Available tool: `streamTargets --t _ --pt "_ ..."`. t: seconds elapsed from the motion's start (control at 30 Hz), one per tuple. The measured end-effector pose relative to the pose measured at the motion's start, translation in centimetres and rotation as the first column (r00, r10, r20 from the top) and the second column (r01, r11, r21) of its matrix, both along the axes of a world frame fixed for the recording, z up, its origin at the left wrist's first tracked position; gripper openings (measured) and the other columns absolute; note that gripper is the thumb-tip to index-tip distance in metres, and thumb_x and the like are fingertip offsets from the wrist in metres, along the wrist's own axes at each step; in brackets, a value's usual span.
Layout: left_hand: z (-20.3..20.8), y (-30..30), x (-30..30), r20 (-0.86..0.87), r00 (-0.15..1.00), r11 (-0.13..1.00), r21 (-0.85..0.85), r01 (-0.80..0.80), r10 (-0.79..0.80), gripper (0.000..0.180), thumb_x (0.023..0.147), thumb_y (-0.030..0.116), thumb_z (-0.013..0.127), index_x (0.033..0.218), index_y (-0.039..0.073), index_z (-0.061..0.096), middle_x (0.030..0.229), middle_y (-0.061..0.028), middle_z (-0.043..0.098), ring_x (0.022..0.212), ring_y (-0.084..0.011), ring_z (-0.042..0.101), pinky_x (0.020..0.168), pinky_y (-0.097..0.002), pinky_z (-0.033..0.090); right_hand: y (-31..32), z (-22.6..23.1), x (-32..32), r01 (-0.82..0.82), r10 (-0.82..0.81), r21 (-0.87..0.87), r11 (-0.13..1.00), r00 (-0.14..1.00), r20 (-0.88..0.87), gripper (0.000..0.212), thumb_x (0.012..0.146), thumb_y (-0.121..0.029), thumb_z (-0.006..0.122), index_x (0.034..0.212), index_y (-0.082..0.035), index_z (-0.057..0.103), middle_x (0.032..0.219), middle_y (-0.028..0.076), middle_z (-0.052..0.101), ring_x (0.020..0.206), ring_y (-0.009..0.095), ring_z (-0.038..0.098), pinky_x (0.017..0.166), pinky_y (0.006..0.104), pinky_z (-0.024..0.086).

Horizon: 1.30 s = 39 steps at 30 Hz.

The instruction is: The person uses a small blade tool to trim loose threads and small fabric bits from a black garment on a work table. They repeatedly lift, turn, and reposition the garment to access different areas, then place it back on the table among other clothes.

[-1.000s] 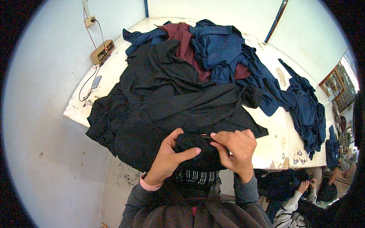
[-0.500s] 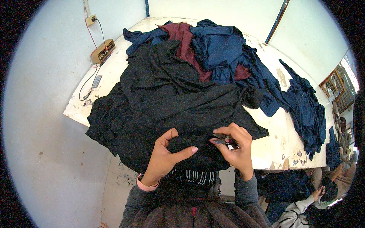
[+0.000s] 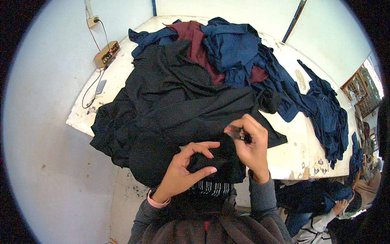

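On my head cam, the left hand (image 3: 177, 173) has its grip spread open over the black cloth (image 3: 158, 110), which is heaped on the tabletop (image 3: 286, 162) and spilling off the near edge. My right hand (image 3: 252, 148) is pinching a small dark tool (image 3: 239, 133) over it.

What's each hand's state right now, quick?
Left hand: open, thumb and fingertips apart over the black cloth.
Right hand: closed, holding a small dark tool.

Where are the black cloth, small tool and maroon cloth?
Black cloth (image 3: 178, 110): head view, its middle folds.
Small tool (image 3: 240, 134): head view, its dark body.
Maroon cloth (image 3: 195, 42): head view, its upper part.
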<state>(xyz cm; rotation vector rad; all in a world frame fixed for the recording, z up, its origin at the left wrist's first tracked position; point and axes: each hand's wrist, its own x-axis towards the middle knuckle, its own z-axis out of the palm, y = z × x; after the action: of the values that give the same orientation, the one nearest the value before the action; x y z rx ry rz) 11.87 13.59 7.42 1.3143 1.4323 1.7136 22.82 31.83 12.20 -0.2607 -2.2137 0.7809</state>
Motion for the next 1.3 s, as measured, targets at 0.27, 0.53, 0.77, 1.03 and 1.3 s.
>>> streamTargets --t 0.27,0.53,0.77,1.03,1.3 --pt "0.3 0.3 0.5 0.078 0.991 0.994 0.016 -0.107 0.106 0.064 0.083 0.000 0.080 0.127 0.007 0.035 0.151 -0.0228 0.047 0.142 -0.0279 0.044 0.118 -0.0398 0.031 -1.2 0.5 0.6 -0.143 0.198 -0.392 0.909 0.975 0.102 0.022 0.074 0.001 0.079 0.094 -0.004 0.073 0.081 0.001 0.067 0.068 0.007 0.055 0.062 0.0225 0.042" --pt "0.0 0.5 0.9 0.315 0.946 0.997 -0.027 -0.067 0.072 0.075 0.077 -0.002 0.085 0.129 0.009 0.032 0.154 -0.0196 0.045 0.134 -0.0242 0.051 0.105 -0.0354 0.052 -0.8 -1.0 0.1 -0.084 0.073 -0.387 0.918 0.996 -0.043 0.009 0.082 0.003 0.071 0.090 -0.003 0.069 0.077 0.004 0.068 0.067 0.007 0.057 0.060 0.0238 0.042" --pt "0.5 0.8 0.9 0.329 0.944 1.000 -0.008 -0.016 0.018 0.069 0.080 -0.008 0.079 0.128 0.009 0.032 0.152 -0.0228 0.044 0.125 -0.0220 0.058 0.093 -0.0311 0.059 -0.9 -0.9 0.3 -0.172 0.175 -0.346 0.922 0.984 -0.024 0.006 0.092 0.001 0.063 0.090 -0.003 0.058 0.082 -0.002 0.056 0.070 0.005 0.045 0.064 0.0217 0.037" --pt "0.1 0.6 0.8 0.332 0.942 0.998 -0.029 -0.050 0.057 0.065 0.081 -0.011 0.078 0.122 0.010 0.033 0.144 -0.0225 0.054 0.115 -0.0196 0.063 0.081 -0.0261 0.062 3.1 -3.2 -1.3 0.174 -0.190 0.215 0.961 0.980 0.055 0.022 0.085 -0.006 0.064 0.105 -0.013 0.057 0.077 0.010 0.067 0.064 0.031 0.064 0.058 0.0419 0.048" --pt "-0.2 0.5 0.3 0.267 0.948 0.982 0.036 -0.188 0.172 0.062 0.081 -0.008 0.079 0.124 0.008 0.037 0.135 -0.0203 0.061 0.107 -0.0174 0.065 0.080 -0.0281 0.059 1.8 -3.1 0.9 -0.112 0.156 -0.543 0.832 0.987 0.037 0.027 0.085 -0.010 0.080 0.107 -0.005 0.066 0.098 0.000 0.073 0.079 0.008 0.065 0.067 0.0267 0.047"
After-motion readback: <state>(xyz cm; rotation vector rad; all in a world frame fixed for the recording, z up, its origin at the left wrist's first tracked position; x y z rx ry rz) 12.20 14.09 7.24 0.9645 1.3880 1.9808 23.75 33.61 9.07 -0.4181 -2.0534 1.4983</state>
